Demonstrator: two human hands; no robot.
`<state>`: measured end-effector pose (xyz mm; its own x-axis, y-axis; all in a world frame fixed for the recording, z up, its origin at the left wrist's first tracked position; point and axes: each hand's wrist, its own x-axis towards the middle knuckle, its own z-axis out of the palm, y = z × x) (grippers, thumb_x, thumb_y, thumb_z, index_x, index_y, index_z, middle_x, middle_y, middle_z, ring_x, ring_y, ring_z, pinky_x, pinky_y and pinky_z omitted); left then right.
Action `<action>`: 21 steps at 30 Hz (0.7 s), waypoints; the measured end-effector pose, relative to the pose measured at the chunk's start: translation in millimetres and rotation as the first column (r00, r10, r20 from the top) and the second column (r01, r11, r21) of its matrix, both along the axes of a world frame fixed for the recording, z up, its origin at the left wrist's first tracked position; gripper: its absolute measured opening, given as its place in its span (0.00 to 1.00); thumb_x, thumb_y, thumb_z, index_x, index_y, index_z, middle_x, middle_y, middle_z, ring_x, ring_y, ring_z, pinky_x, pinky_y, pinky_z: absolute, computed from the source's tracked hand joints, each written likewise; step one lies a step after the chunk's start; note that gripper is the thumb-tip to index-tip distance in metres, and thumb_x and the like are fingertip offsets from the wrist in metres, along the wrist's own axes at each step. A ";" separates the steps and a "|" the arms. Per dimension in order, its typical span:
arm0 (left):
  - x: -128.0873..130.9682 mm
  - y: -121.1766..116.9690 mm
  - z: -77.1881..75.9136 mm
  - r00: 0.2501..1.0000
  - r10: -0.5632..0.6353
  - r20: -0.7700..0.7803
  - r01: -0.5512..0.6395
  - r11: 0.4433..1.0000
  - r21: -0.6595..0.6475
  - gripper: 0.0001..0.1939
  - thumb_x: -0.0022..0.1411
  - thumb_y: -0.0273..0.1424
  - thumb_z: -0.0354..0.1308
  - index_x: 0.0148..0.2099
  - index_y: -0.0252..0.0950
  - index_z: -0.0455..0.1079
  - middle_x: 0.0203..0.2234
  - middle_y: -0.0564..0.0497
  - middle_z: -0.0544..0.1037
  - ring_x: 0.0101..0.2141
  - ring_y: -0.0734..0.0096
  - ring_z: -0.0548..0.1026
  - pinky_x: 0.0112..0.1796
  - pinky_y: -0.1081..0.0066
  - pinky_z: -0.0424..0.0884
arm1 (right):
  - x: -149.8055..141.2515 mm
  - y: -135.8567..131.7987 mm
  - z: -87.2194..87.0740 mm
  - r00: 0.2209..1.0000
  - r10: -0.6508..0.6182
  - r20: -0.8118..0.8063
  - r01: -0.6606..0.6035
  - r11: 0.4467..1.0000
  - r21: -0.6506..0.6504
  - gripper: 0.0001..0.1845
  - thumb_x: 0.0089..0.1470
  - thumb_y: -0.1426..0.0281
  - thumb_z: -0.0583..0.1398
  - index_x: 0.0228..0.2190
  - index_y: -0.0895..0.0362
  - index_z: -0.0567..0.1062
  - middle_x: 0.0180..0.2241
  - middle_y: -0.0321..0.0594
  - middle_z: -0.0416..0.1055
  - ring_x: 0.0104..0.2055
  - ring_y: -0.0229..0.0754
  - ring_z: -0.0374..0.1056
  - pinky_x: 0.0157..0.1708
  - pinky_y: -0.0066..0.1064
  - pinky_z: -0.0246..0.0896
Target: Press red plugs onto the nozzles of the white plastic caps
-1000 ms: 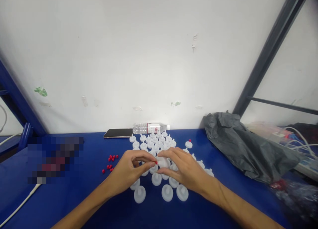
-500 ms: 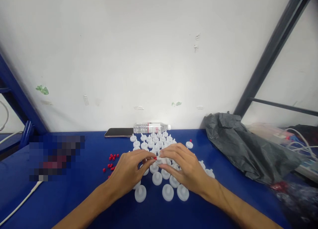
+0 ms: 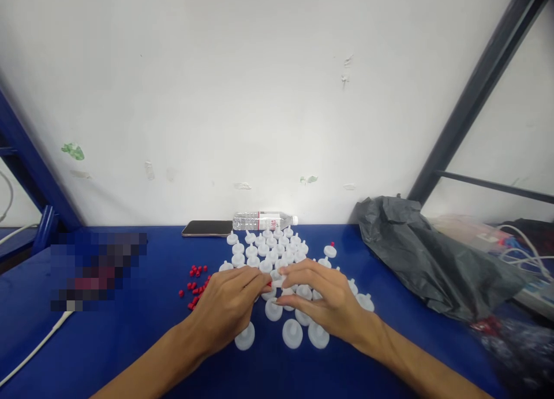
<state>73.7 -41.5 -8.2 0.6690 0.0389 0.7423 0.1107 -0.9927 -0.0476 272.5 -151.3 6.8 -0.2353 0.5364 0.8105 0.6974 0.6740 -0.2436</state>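
Between my fingertips, a white nozzle cap (image 3: 278, 283) is held sideways, its spout towards the left. My right hand (image 3: 326, 295) grips it between thumb and fingers. At the spout's end, my left hand (image 3: 231, 298) pinches a small red tip cap (image 3: 270, 283), partly hidden by the fingers. Many more white nozzle caps (image 3: 292, 334) stand spout-up around and under both hands. Loose red tip caps (image 3: 191, 286) lie scattered left of my left hand. A single white nozzle cap with a red tip (image 3: 330, 251) stands apart at the back right.
A phone (image 3: 206, 229) and a clear plastic bottle (image 3: 259, 221) lie at the wall. A dark grey plastic bag (image 3: 433, 255) covers the right side of the blue table (image 3: 142, 283). At the left lies a blurred-out object with a white cable (image 3: 38, 350).
My left hand has rolled over at the spout, its fingers now more curled over the red tip cap. The right hand has sunk slightly, still holding the white nozzle cap.
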 end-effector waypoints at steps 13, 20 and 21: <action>0.9 -6.0 3.5 0.998 -0.053 -0.030 0.048 0.990 -0.134 0.11 0.67 0.19 0.45 0.41 0.38 0.66 0.26 0.54 0.71 0.25 0.71 0.69 0.22 0.69 0.61 | -1.0 -9.5 10.6 0.983 -0.035 0.181 0.008 0.989 0.147 0.05 0.58 0.74 0.65 0.39 0.58 0.77 0.43 0.46 0.80 0.46 0.42 0.77 0.49 0.28 0.75; -1.5 -10.7 7.4 0.997 -0.068 -0.038 0.060 0.983 -0.173 0.11 0.65 0.18 0.46 0.36 0.39 0.63 0.24 0.55 0.68 0.23 0.72 0.66 0.21 0.69 0.56 | 2.2 -11.4 7.9 0.967 -0.006 0.254 -0.027 0.992 0.126 0.14 0.58 0.77 0.63 0.46 0.57 0.76 0.46 0.43 0.79 0.52 0.45 0.75 0.54 0.30 0.72; -1.5 -11.2 7.6 0.997 -0.070 -0.041 0.062 0.983 -0.173 0.11 0.64 0.18 0.46 0.36 0.39 0.62 0.24 0.55 0.68 0.22 0.72 0.66 0.21 0.68 0.55 | 3.5 -11.9 6.9 0.964 0.003 0.265 -0.035 0.993 0.114 0.16 0.58 0.78 0.62 0.48 0.56 0.75 0.48 0.43 0.79 0.54 0.45 0.73 0.56 0.30 0.71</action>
<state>72.2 -52.7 -0.6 0.7078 0.1173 0.6966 0.0461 -0.9917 0.1201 276.0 -163.2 13.7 -0.4584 0.4350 0.7750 0.7130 0.7006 0.0285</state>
